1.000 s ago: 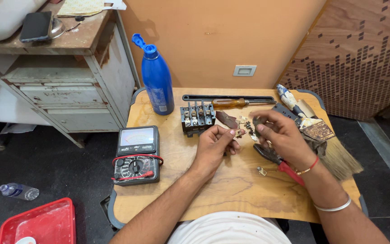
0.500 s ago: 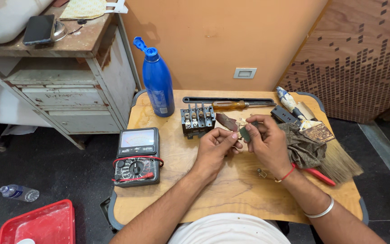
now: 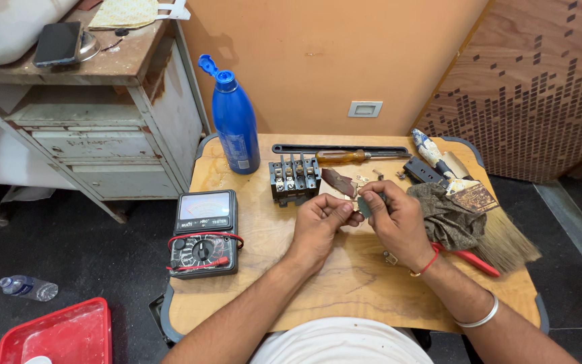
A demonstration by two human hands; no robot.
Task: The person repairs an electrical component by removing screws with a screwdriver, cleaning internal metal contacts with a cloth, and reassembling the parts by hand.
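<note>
Over the middle of a small wooden table (image 3: 345,283), my left hand (image 3: 321,222) and my right hand (image 3: 395,219) meet fingertip to fingertip. My right hand pinches a small dark grey piece (image 3: 365,205). My left hand pinches something tiny at the same spot; what it is I cannot make out. Just beyond the hands sit a black terminal block (image 3: 294,178) with metal screws, a brown flat scrap (image 3: 338,182) and a few small metal bits.
A blue bottle (image 3: 236,121) stands at the back left. An analog multimeter (image 3: 203,232) lies at the left edge. A screwdriver (image 3: 345,156), dark bar (image 3: 338,147), grey rag (image 3: 447,216), brush (image 3: 479,202) and red-handled pliers (image 3: 469,259) lie right. A cabinet (image 3: 89,121) stands left, a red tray (image 3: 55,334) on the floor.
My right hand has moved left from the rag side and met my left hand, bringing the small dark piece between the fingertips. My left hand stayed nearly in place.
</note>
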